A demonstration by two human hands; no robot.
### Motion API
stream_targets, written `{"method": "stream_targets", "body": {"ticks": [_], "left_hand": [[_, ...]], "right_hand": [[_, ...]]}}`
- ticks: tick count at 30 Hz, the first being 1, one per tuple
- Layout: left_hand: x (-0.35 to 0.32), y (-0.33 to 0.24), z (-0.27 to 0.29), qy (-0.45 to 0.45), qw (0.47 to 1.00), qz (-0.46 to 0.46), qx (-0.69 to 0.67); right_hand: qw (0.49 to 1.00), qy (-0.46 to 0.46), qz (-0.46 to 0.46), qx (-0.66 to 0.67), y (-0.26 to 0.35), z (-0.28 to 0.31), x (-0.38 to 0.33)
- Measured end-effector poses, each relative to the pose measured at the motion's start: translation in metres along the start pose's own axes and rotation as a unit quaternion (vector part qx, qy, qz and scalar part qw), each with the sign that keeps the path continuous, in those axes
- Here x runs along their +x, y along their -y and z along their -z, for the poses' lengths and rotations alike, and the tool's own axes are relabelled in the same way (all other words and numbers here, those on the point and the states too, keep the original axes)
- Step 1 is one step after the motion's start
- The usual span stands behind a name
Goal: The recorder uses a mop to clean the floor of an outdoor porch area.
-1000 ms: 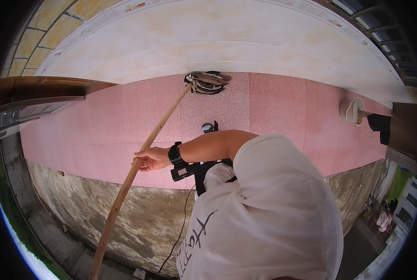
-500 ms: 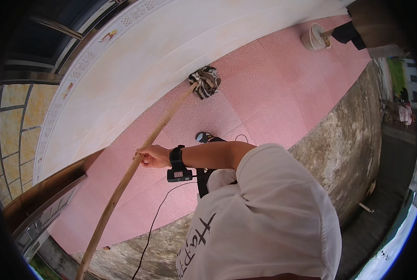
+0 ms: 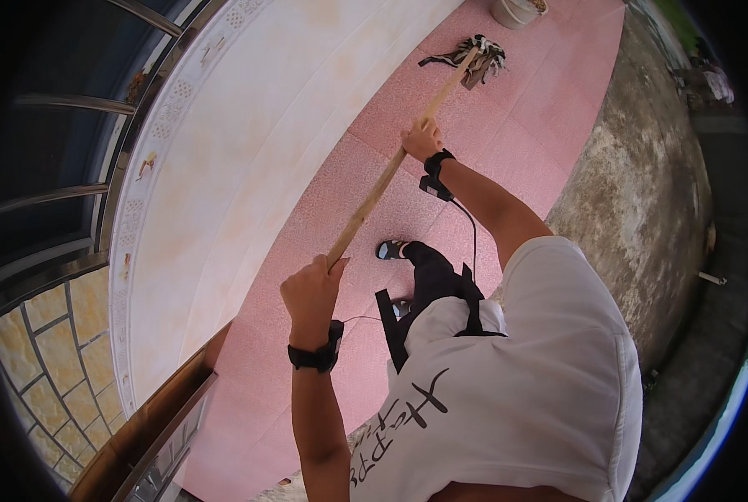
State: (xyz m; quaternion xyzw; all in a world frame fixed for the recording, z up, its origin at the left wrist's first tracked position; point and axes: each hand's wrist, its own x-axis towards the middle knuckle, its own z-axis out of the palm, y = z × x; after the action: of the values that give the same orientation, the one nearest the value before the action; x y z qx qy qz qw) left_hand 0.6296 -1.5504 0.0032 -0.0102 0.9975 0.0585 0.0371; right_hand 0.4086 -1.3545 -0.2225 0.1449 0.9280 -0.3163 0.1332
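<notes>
A mop with a long wooden handle (image 3: 372,201) reaches across the pink tiled floor (image 3: 340,209). Its head (image 3: 481,60), a bundle of dark and light cloth strips, lies on the tiles at the far end. My left hand (image 3: 311,297) is closed around the near end of the handle. Farther along, my right hand (image 3: 424,139) grips the handle between the left hand and the mop head. Each wrist wears a black strap with a small black device (image 3: 434,187).
Just beyond the mop head stands a pale bucket (image 3: 516,12). A cream tiled wall (image 3: 223,184) runs along the left. Rough stained concrete (image 3: 633,192) borders the pink tiles on the right. My sandalled foot (image 3: 389,249) is on the tiles. A thin cable (image 3: 472,226) hangs from the right wrist device.
The mop head has moved from beside the wall toward the bucket. My right hand has moved up and right with the handle. My left hand has come into view. The view has shifted.
</notes>
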Motion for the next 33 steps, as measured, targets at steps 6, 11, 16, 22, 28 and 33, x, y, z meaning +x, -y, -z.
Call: {"method": "stream_targets", "body": {"ticks": [6,11,16,22,28,33], "left_hand": [[-0.049,0.007,0.028,0.034,0.999,0.029,-0.022],[-0.19,0.056,0.064,0.05,0.991,0.113,-0.058],[-0.364,0.081,0.109,0.034,0.974,0.221,-0.045],[-0.565,0.096,0.203,0.036,0.942,0.333,0.04],[-0.575,0.071,0.275,0.125,0.821,0.545,0.114],[-0.564,0.097,0.256,0.173,0.846,0.493,0.104]], "right_hand": [[0.943,0.198,0.259,-0.064,-0.04,0.036,-0.012],[0.768,0.416,0.47,-0.124,-0.021,0.001,-0.13],[0.636,0.473,0.598,-0.122,-0.008,-0.085,-0.281],[0.466,0.582,0.665,-0.051,0.044,-0.118,-0.492],[0.474,0.618,0.625,0.05,0.054,-0.118,-0.585],[0.564,0.538,0.622,0.068,0.029,-0.12,-0.563]]}}
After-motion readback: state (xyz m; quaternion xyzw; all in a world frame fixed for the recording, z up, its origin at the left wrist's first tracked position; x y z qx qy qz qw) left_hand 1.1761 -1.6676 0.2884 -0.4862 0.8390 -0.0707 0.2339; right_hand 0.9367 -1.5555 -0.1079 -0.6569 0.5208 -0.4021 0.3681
